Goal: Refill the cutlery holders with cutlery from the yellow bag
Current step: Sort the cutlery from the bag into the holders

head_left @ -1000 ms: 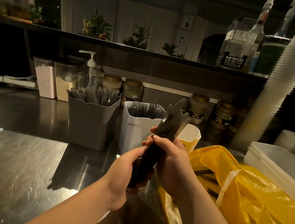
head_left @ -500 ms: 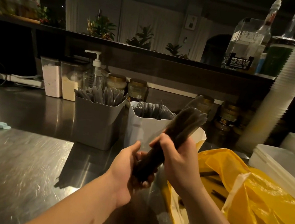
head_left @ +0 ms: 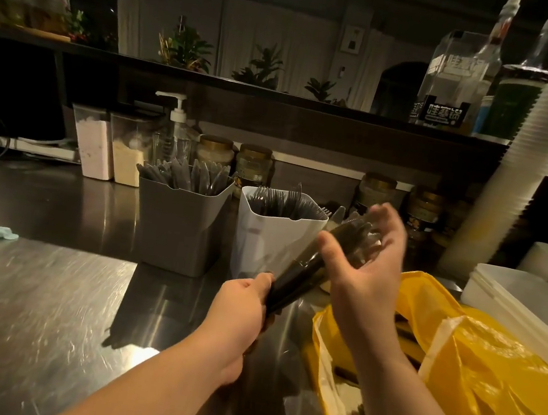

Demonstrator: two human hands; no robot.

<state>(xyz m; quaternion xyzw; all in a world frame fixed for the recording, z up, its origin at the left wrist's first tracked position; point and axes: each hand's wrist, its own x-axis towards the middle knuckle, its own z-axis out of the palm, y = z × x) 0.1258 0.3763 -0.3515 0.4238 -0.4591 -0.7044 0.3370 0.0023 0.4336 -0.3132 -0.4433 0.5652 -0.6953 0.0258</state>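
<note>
The cutlery bundle (head_left: 310,267) is gripped low by the left hand (head_left: 243,303); beyond it, the right hand (head_left: 364,277) is spread open.

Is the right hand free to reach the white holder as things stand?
Probably yes: the right hand is open and hovers close beside the white holder. Only the cutlery bundle, gripped by the left hand, crosses between them.
</note>
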